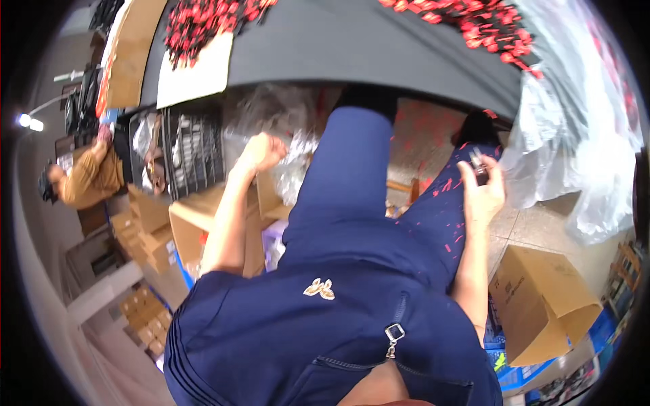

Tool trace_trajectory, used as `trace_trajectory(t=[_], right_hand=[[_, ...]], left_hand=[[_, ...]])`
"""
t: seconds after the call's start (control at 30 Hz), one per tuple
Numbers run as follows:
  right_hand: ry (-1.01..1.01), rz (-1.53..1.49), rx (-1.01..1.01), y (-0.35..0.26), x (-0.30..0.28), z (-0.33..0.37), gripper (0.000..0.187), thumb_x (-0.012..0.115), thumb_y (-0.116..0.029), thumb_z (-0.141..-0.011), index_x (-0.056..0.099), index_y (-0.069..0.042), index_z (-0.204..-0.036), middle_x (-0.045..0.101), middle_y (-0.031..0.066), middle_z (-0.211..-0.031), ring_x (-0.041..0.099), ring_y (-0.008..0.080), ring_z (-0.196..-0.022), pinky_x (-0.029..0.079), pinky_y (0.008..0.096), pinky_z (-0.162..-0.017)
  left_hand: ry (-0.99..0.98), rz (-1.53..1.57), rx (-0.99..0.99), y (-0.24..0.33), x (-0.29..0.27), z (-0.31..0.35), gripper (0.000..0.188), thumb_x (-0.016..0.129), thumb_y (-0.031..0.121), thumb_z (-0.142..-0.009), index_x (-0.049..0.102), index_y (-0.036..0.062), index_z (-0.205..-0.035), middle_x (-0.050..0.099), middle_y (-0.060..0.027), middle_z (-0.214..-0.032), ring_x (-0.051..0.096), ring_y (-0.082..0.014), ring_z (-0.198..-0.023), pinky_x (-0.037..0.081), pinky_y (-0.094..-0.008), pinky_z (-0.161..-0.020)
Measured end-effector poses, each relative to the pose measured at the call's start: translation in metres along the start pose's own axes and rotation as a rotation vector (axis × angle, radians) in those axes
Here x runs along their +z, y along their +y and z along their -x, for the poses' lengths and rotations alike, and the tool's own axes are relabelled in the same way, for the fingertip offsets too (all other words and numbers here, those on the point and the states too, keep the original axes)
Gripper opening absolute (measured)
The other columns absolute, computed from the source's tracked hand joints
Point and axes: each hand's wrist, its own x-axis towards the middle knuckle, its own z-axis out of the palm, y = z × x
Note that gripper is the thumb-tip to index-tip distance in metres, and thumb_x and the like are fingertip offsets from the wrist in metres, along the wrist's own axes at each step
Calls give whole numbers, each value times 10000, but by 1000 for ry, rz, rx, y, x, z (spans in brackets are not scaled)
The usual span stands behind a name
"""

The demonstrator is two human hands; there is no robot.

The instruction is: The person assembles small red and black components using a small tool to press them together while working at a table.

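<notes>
My left hand [265,152] is raised beside my left knee, its fingers curled closed. Whatever may be inside them is hidden or too small to make out. Over my right thigh, my right hand [485,193] grips what look like small snips [480,172], dark-bodied with shiny metal tips pointing away from me. Small red scraps lie on my navy trousers [443,203] around that hand. Beyond both hands, a grey-covered table bears a heap of red and black small pieces [203,30] at the left and another heap [477,30] at the right.
A pale sheet [194,74] lies at the table's [325,47] near edge. Clear plastic sheeting [542,142] hangs at the right, above an open carton [538,304]. A black crate [193,152] and cardboard boxes [193,220] stand left. Another person [95,176] sits farther left.
</notes>
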Motion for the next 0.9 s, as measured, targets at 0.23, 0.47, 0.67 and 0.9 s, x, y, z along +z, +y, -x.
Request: trace_trajectory(t=[0.23, 0.47, 0.67, 0.9], right_hand=[[113, 17, -109, 2, -4, 1, 329, 814, -214, -664, 668, -36, -899, 665, 88, -777, 643, 235, -691, 508, 335, -672], [144, -17, -126, 7, -4, 0, 249, 789, -194, -695, 671, -44, -855, 647, 114, -720, 629, 283, -648, 487, 368, -614], [72, -37, -26, 8, -6, 1, 232, 766, -161, -725, 660, -55, -902, 661, 115, -791, 637, 249, -724, 494, 335, -678], [93, 11, -77, 9, -10, -3, 192, 738, -162, -743, 659, -59, -883, 649, 128, -770, 627, 293, -711, 483, 373, -664]], left_hand=[[13, 633, 599, 176, -70, 43, 166, 635, 156, -862, 664, -7, -862, 636, -25, -713, 550, -64, -636, 470, -231, -626], [981, 116, 805, 258, -90, -51, 218, 692, 191, -798, 665, 39, -952, 666, -66, -748, 610, -126, -628, 501, -268, -630], [852, -34, 711, 241, -99, -81, 212, 661, 135, -797, 659, 56, -994, 672, -106, -850, 642, -186, -693, 515, -317, -688], [698, 147, 751, 236, -97, -76, 214, 613, 80, -817, 658, 50, -1024, 646, -57, -725, 590, -126, -594, 493, -254, -632]])
